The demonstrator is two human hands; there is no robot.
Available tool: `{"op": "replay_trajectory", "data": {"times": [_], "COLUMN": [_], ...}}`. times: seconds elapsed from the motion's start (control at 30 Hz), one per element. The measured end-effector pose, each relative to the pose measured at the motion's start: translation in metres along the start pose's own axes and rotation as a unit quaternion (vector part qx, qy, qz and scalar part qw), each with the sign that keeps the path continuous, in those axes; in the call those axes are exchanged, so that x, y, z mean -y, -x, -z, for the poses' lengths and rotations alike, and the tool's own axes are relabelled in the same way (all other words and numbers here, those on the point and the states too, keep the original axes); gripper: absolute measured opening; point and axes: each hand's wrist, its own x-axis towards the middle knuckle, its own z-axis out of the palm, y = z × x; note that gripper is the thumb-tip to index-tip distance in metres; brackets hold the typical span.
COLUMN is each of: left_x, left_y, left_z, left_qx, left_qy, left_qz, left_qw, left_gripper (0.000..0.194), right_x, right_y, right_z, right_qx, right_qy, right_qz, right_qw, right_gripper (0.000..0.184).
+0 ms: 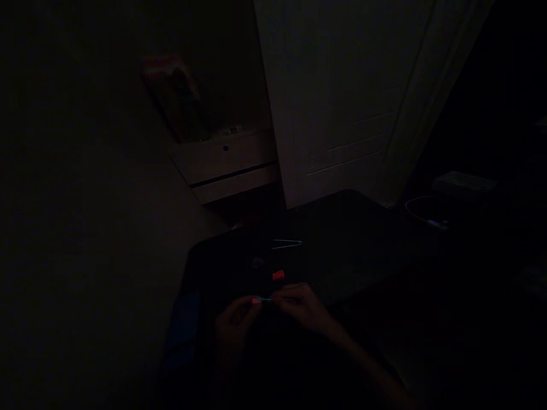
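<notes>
At six o'clock, the block [278, 275] and small piece [256, 300] were bright red, the thin stick [265, 299] teal, the worktop [342, 233] near-black. Seven o'clock: blue box [184, 324]. Eleven: red-and-green packet [177, 94]. One: dim grey door [333, 102], pale-lined. Three: white cable [413, 212].

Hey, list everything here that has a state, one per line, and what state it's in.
Left hand: pinching a small red piece.
Right hand: gripping a thin pale stick.
Red block: loose on the table.
V-shaped tool: lying, legs apart.
White cable: curved.
Drawer: too dark to tell whether shut.
</notes>
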Motion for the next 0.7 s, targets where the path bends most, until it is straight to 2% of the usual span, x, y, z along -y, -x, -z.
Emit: {"op": "replay_trajectory", "data": {"times": [0.23,0.53,0.7], "left_x": [0.011,0.0,0.002], "left_y": [-0.001,-0.002,-0.001], "left_z": [0.002,0.001,0.001], "left_qx": [-0.005,0.004,-0.002], "left_qy": [0.006,0.007,0.009], "left_qz": [0.005,0.01,0.025], "left_qw": [1.0,1.0,1.0], "left_gripper": [0.032,0.028,0.03], "right_x": [0.005,-0.003,0.002], "right_y": [0.0,0.001,0.002], "right_z": [0.002,-0.003,-0.003], "right_qx": [0.012,-0.003,-0.012], "right_qy": [0.004,0.019,0.036], "right_qz": [0.018,0.026,0.037], "right_qw": [1.0,0.999,0.999], "right_gripper": [0.047,0.052,0.052]}}
